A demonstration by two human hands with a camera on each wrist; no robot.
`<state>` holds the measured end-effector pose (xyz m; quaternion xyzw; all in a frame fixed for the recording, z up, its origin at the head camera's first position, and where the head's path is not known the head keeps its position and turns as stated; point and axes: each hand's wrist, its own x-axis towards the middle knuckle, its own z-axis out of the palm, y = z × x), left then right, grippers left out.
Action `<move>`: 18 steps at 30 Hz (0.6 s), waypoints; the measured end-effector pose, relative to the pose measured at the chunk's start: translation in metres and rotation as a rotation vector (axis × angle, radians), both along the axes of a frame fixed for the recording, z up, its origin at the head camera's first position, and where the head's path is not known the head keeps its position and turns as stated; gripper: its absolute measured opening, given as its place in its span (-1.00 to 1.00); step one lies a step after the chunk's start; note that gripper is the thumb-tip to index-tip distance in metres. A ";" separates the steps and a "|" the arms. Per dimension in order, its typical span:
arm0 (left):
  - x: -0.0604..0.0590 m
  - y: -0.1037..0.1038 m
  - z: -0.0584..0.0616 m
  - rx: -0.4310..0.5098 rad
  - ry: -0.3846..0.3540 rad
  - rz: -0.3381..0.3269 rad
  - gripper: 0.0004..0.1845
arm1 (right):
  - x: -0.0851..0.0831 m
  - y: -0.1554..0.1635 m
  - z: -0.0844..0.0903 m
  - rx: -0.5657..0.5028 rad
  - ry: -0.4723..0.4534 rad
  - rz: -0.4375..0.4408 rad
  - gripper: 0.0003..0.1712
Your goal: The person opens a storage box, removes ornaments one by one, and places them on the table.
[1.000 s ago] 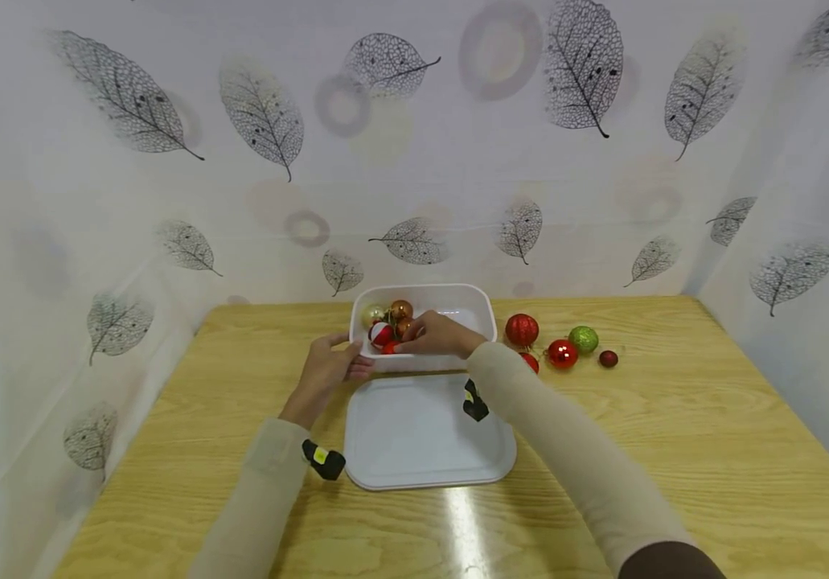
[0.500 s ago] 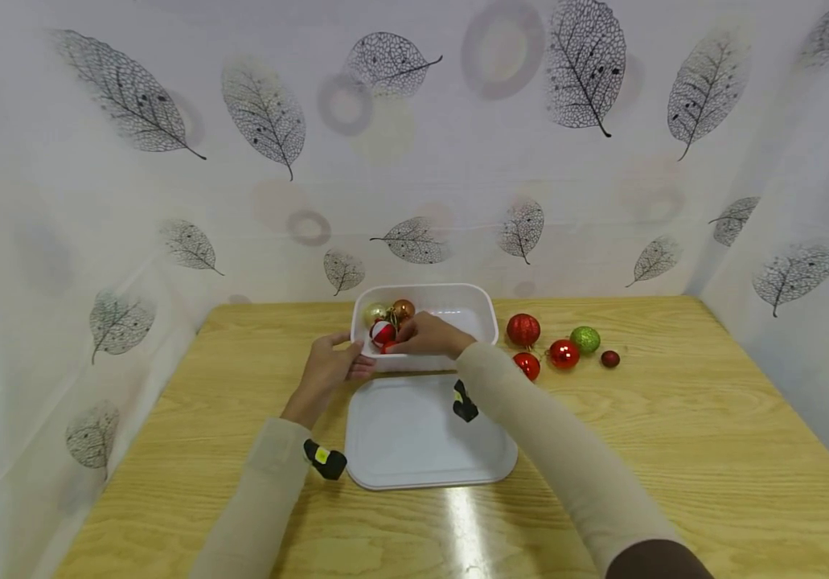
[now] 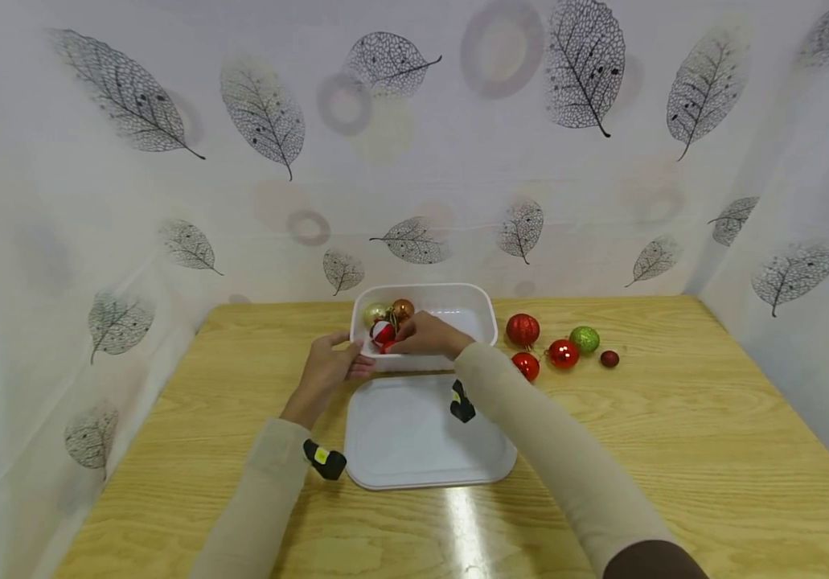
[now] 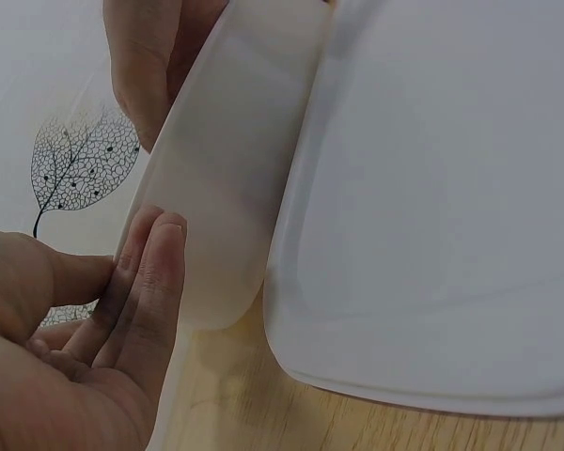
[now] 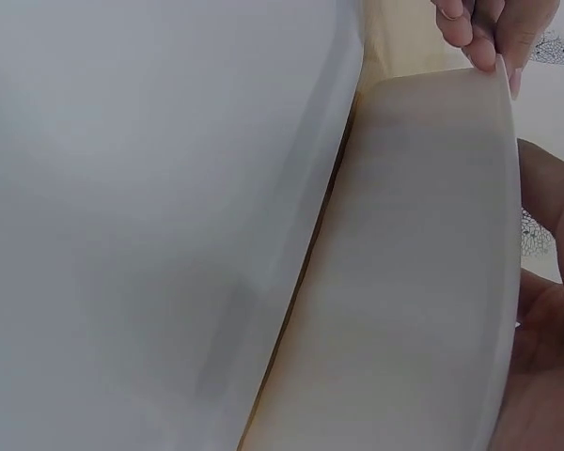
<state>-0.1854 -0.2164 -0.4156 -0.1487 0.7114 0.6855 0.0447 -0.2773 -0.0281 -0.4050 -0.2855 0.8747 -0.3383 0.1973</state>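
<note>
Only the head view shows the baubles (image 3: 387, 322) in the white tub (image 3: 472, 305); left hand (image 3: 327, 371) presses relaxed fingers on its wall; right hand (image 3: 427, 334) reaches in, grip unclear.

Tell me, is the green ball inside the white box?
No, the green ball lies on the table to the right of the white box, beside the red balls.
</note>
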 end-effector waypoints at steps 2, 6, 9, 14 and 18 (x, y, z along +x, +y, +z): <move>0.000 0.000 0.000 -0.002 -0.003 -0.001 -0.51 | 0.000 0.000 0.000 -0.005 0.000 -0.007 -0.68; 0.000 0.000 0.001 -0.002 -0.003 0.000 -0.50 | 0.000 0.001 0.001 -0.010 0.019 -0.004 -0.68; 0.001 0.000 0.001 -0.003 -0.006 -0.002 -0.50 | 0.001 0.004 0.002 -0.029 0.011 -0.011 -0.69; 0.001 0.000 0.002 -0.002 -0.007 -0.001 -0.48 | 0.003 0.009 0.007 -0.066 -0.029 -0.027 -0.71; 0.001 0.000 0.002 0.003 -0.007 -0.002 -0.48 | 0.001 0.014 0.008 -0.066 -0.045 -0.030 -0.69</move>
